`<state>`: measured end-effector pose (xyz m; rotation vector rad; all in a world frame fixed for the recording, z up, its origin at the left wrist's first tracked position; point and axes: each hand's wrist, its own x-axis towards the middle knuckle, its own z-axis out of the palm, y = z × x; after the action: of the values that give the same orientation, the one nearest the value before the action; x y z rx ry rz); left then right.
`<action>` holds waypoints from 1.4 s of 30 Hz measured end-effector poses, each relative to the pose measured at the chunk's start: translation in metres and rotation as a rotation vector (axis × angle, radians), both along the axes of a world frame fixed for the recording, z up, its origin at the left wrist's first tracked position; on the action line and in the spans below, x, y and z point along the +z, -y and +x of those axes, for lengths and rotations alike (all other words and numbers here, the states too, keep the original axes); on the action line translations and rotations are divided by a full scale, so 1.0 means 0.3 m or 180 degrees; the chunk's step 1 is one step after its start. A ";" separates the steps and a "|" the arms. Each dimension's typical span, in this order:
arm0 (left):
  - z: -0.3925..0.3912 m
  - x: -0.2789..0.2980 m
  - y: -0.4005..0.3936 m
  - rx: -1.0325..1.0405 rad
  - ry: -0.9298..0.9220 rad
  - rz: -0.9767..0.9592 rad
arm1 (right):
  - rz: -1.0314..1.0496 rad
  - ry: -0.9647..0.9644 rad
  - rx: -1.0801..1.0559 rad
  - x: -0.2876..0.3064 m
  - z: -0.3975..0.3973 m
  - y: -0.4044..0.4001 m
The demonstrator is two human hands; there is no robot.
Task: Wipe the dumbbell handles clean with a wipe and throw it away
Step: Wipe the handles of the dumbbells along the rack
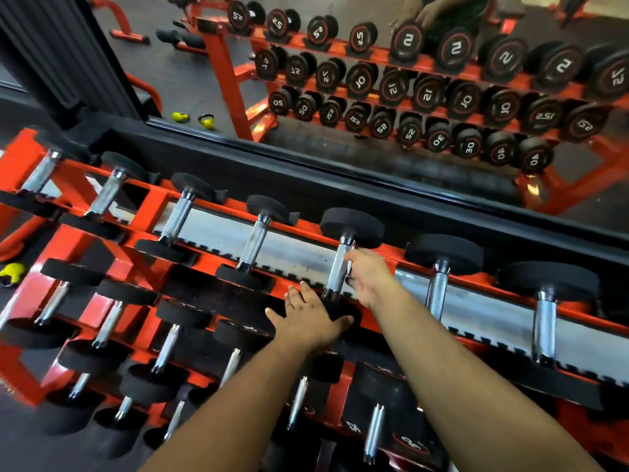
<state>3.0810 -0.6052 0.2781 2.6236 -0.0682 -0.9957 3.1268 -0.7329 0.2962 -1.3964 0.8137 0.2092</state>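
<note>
On the red rack, right hand grips a dumbbell handle; left hand lies flat; mirrored numbers unclear.

Both bare forearms reach forward and up from the lower edge of the view, the left one angling in from the lower left. The left hand lies palm down with straight, spread fingers, thumb out to the right. The right hand is further forward, wrist bent left, its fingers curled.
</note>
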 end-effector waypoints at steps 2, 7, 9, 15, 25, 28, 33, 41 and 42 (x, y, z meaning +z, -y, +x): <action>-0.006 0.006 0.002 0.0012 -0.0002 -0.0015 | -0.0264 -0.0146 0.0308 -0.015 -0.035 -0.008; -0.005 0.003 0.008 0.0030 -0.0004 0.0012 | -0.0219 -0.0413 0.0755 -0.038 -0.095 -0.008; -0.008 0.005 0.007 0.0002 0.0014 0.0049 | -0.0230 -0.0205 0.0465 -0.022 -0.031 0.001; -0.006 0.011 0.003 0.0017 0.0001 0.0009 | 0.0249 -0.0197 -0.0249 -0.028 0.045 0.032; -0.005 0.001 0.001 -0.0036 0.0040 0.0013 | 0.0554 -0.0280 -0.0138 -0.019 0.075 0.052; -0.005 -0.010 0.001 -0.0027 0.0038 0.0013 | 0.0501 -0.0241 -0.0076 -0.046 0.059 0.079; -0.004 0.009 0.006 -0.0033 -0.0019 0.0077 | 0.0552 -0.0308 -0.0108 -0.044 0.075 0.031; -0.003 0.012 0.008 -0.0070 -0.0026 0.0102 | 0.0579 -0.0175 0.0150 -0.112 0.023 0.063; -0.004 0.012 0.007 -0.0061 -0.0028 0.0106 | 0.0612 -0.0208 0.0161 -0.113 0.021 0.041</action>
<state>3.0798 -0.6074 0.2817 2.6532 -0.0755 -1.0231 3.1330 -0.7452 0.2624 -1.2349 0.7912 0.3647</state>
